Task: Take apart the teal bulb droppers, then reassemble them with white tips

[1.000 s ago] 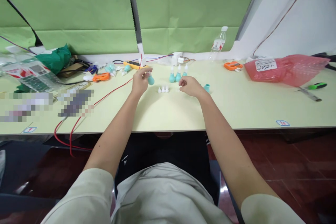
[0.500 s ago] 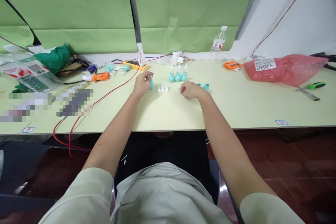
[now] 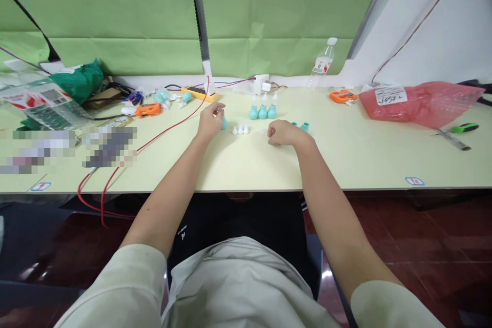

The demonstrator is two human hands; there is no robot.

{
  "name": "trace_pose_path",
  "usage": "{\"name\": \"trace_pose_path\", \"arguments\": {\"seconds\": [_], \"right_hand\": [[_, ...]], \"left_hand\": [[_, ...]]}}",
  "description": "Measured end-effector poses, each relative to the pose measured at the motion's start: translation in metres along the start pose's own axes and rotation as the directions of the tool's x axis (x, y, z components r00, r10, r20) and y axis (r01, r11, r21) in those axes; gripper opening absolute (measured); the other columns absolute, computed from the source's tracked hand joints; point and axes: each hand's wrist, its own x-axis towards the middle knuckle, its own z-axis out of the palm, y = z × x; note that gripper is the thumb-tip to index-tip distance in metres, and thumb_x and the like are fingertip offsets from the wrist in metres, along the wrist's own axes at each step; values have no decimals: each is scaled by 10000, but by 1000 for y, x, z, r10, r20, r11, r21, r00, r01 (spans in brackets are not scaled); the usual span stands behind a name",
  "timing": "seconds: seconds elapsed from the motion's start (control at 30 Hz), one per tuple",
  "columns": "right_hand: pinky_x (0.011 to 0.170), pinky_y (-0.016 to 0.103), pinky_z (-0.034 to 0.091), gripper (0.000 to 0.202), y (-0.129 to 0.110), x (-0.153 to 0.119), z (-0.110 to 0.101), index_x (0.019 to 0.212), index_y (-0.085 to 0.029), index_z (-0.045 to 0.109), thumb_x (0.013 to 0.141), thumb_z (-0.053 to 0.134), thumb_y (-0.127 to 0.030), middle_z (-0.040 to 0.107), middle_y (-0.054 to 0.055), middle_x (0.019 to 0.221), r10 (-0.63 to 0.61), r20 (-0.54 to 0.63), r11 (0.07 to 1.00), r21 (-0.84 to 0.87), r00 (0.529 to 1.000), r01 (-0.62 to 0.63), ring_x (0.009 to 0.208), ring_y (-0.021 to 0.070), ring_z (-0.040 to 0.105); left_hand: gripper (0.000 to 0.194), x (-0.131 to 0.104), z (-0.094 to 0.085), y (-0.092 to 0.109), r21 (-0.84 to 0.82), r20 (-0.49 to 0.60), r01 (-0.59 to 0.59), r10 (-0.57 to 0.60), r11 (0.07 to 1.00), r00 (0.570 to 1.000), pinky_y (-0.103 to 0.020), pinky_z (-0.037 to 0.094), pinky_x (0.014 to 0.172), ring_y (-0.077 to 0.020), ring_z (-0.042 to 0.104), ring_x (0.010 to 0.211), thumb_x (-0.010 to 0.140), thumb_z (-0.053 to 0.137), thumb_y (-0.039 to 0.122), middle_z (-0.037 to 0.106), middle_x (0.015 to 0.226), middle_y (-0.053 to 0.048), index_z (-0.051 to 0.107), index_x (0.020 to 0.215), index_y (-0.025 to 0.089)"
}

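On the left of the work spot, my left hand curls round a small teal squeeze bulb, mostly hidden behind the fingers. To its right, several small white nozzle tips stand in a row on the table. My right hand is lowered to the tabletop with its fingers pinched together; a faint clear piece shows at the fingertips, too small to name. Behind the hands stand three teal bulbs with white nozzles. Two open teal pieces sit just beyond my right wrist, partly covered.
A clear plastic bottle stands by the wall near orange clippers. At right lie a red plastic bag and a green-handled screwdriver. A red cable crosses the table at left, near a yellow meter.
The view has shifted slightly. Both hands stay in nearly the same places, and the clear part seen earlier at my left fingers is now less visible.
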Motion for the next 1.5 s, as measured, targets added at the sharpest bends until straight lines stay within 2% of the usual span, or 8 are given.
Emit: {"name": "trace_pose_path", "arguments": {"seconds": [0.17,0.27,0.37,0.53,0.77,1.03,1.5], "right_hand": [[672,328,461,276,6,10,12,905,-194,668,697,666,-14,737,112,1068,-19,-114,998,-60,993,12,811,221,641],[721,328,473,273,11,17,19,1024,-184,673,797,615,-43,719,135,1150,-55,-199,996,-84,978,39,884,239,647],[786,333,488,270,16,23,26,1073,-176,660,851,583,-43,719,134,1130,-85,-239,995,-69,967,70,926,246,652],[842,348,500,272,22,33,32,1095,-174,641,865,587,-39,711,129,1100,-125,-285,991,-84,950,105,997,263,655],[810,380,514,238,19,34,36,1105,-162,657,879,627,-92,691,175,1122,16,-300,994,-98,954,-47,936,292,667],[830,406,529,264,17,35,40,1146,-166,637,895,596,-95,683,184,1158,30,-326,997,-56,945,-51,978,316,671],[904,393,528,248,22,43,42,1063,-190,633,855,601,-60,704,145,1126,48,-347,999,5,937,-49,1017,291,669]], "left_hand": [[278,-3,0,4,25,10,7,-8,1000,1000,-312,505,833,-194,650,860,897,611,279,739,976,-48,768,1116,210],[285,-2,0,3,52,15,5,-6,999,1000,-324,514,852,-198,653,867,911,587,283,736,983,-49,762,1126,213],[286,-2,1,2,61,22,4,-5,998,1000,-337,518,876,-206,656,883,919,579,287,743,996,-56,759,1129,215],[278,-2,0,2,51,26,3,-5,999,1000,-339,517,860,-212,657,893,910,601,289,748,1003,-59,761,1126,218],[273,-1,0,1,47,21,-1,0,999,1000,-337,507,860,-207,655,888,909,604,265,738,977,-56,766,1123,214],[265,-1,0,1,43,23,0,-1,999,1000,-340,511,860,-209,660,891,911,609,265,741,1001,-59,761,1123,219],[258,-1,2,1,52,23,-10,9,999,1000,-342,518,857,-209,662,880,913,592,238,738,969,-55,764,1104,217]]}}
